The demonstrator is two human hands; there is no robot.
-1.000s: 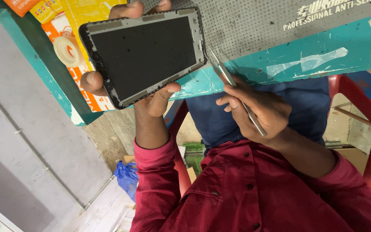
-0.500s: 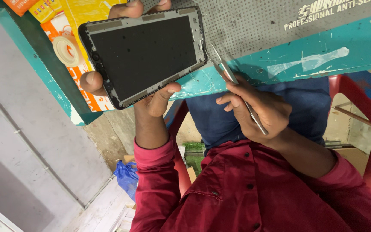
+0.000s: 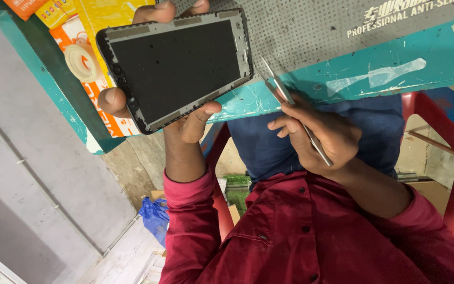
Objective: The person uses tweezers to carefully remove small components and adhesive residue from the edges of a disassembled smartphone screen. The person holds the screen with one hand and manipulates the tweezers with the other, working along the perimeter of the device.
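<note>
Little has changed over the last second. Your left hand (image 3: 185,118) still grips the tablet (image 3: 177,68) by its edges above the counter (image 3: 342,79); your right hand (image 3: 316,134) stays clenched on tweezers (image 3: 290,102), tips just beside the tablet's corner.

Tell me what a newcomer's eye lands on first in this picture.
First, the dark tablet screen panel in its silver frame, gripped by the left hand near the top centre, over the grey perforated work mat. Next, the metal tweezers in the right hand, their tips close to the panel's right edge. Then the teal table edge and the red shirt filling the bottom.
</note>
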